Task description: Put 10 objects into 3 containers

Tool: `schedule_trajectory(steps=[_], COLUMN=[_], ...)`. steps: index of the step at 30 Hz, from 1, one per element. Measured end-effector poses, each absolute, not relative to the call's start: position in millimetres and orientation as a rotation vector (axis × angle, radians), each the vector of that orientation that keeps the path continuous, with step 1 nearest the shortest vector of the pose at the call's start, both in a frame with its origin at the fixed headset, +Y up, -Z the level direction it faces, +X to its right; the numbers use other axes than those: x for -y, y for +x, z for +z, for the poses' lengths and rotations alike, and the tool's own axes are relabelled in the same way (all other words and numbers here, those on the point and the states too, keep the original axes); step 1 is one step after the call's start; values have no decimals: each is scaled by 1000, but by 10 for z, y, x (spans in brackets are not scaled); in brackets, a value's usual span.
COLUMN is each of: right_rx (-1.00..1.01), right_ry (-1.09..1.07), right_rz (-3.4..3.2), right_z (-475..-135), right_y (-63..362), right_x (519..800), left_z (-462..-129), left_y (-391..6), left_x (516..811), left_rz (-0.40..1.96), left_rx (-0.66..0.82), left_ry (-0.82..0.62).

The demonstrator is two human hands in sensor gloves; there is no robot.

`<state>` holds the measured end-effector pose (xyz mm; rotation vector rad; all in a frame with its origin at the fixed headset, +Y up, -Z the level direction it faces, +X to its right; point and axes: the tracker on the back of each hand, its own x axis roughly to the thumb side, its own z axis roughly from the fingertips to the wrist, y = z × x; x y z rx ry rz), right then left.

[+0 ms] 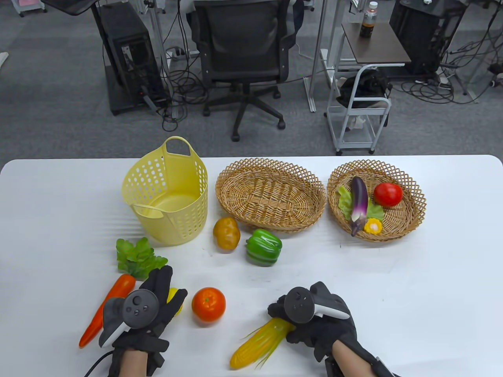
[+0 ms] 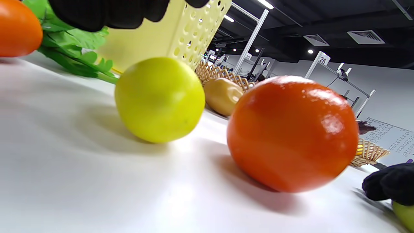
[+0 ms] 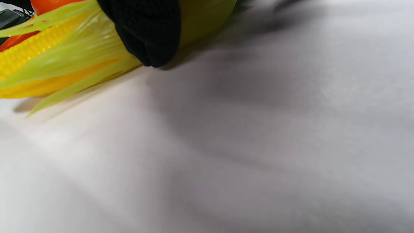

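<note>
So far only the right wicker basket [image 1: 416, 196] holds items, about four. Six wait on the table [image 1: 393, 282]. Right hand [image 1: 314, 314] grips the corn [image 1: 257, 345]; left hand [image 1: 149, 304] hovers spread over the lemon [image 2: 160, 98].

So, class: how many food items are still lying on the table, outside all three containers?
7: lettuce, carrot, lemon under the left hand, orange, potato, green pepper, and corn gripped by the right hand. None seems hidden.
</note>
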<state>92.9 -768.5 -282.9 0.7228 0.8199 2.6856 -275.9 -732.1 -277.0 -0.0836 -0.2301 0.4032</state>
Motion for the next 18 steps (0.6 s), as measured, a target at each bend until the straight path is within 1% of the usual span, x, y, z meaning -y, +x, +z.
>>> schedule_trajectory(steps=[11, 18], right_rx=[-831, -819], right_ry=[731, 803], right_rz=[2647, 2679], right_z=[-2871, -2909], right_y=[959, 979], right_x=[7696, 7671], left_z=[-2792, -2781], left_y=[-2779, -2809], left_x=[7330, 7305], left_rz=[413, 411], left_rx=[230, 224], left_ry=[-88, -68])
